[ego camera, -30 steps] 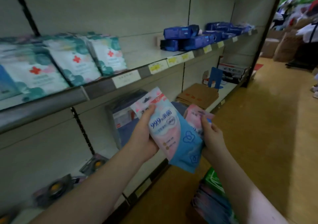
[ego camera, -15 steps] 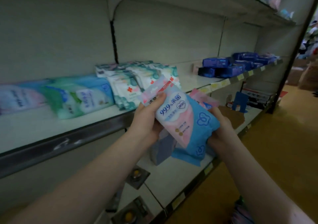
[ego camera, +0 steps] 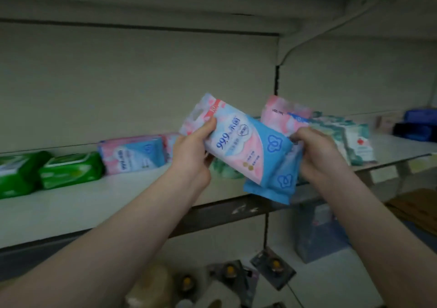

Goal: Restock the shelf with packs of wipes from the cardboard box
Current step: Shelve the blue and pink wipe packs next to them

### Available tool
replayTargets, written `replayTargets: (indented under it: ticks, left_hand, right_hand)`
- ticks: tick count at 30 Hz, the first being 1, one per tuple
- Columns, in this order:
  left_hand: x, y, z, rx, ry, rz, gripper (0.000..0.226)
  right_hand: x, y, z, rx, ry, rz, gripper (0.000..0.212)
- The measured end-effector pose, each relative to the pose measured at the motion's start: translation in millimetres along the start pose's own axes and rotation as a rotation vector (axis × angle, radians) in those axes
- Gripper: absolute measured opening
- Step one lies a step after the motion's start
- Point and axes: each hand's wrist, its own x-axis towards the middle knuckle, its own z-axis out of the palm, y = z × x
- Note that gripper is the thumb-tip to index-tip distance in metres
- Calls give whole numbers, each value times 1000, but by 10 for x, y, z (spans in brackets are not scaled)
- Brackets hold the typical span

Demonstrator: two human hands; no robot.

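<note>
Left hand (ego camera: 191, 156) has the front pack (ego camera: 246, 146) pinched near its top-left corner, thumb flat on the printed face and fingers curled round behind. Right hand (ego camera: 314, 151) is curled round the blue end at about 3 o'clock of that pack. It grips a back pack (ego camera: 287, 116) too, whose pink top pokes out at 1 o'clock. Can't tell if a third one is sandwiched in there.

The front pack is pink, white and blue, tilted with its top toward 10 o'clock. It's held up in the air in front of the shelf (ego camera: 94, 203), not resting on it.

At 9 o'clock from the hands, a bunch of matching pink-and-blue packs (ego camera: 132, 153) sits on the shelf board, with green packs (ego camera: 71, 170) further out the same way. At 3 o'clock, just behind the right hand, there's a row of teal-and-white packs (ego camera: 350, 139) with a red cross, then dark blue packs (ego camera: 418, 125) way over at the right edge.

Down at 6 o'clock, the lower shelf (ego camera: 331, 281) has small carded items (ego camera: 274, 266), plus a clear bin (ego camera: 316, 234) at 5. Brown cardboard (ego camera: 416, 206) is at 4 o'clock, at the frame edge.
</note>
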Motion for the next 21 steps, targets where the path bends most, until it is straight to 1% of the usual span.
replayTargets:
  ticks: [2, 4, 5, 7, 9, 11, 12, 13, 15, 16, 18, 21]
  left_hand:
    - [109, 297, -251, 53, 42, 44, 20]
    - [218, 541, -506, 104, 66, 90, 10]
    - [276, 649, -632, 131, 81, 123, 10]
    - [386, 820, -878, 177, 96, 190, 17]
    - [476, 904, -1129, 171, 123, 247, 30]
    - [561, 916, -1341, 124, 193, 262, 43]
    - [596, 896, -1423, 96, 230, 258, 45]
    - [633, 863, -1491, 69, 258, 262, 42]
    - [704, 782, -1581, 23, 304, 312, 18]
    - [730, 742, -1596, 7, 331, 345, 18]
    - [789, 660, -1616, -10, 373, 407, 31]
    - [839, 604, -1647, 13, 382, 463, 36]
  right_hand:
    - [121, 99, 297, 10, -88, -31, 26]
    - [244, 224, 489, -13, -134, -35, 24]
    - [314, 277, 564, -16, -139, -38, 24]
    - [437, 367, 706, -24, -151, -39, 30]
    - [527, 440, 844, -64, -181, -33, 36]
    - [601, 508, 964, -126, -221, -23, 38]
    - [641, 550, 1022, -160, -238, -23, 39]
    - [682, 590, 1078, -192, -254, -30, 40]
    - [763, 684, 1202, -269, -275, -51, 44]
    - [798, 728, 1267, -318, -282, -62, 45]
    - [849, 814, 1359, -411, -303, -79, 45]
    - [902, 942, 1490, -503, -379, -116, 41]
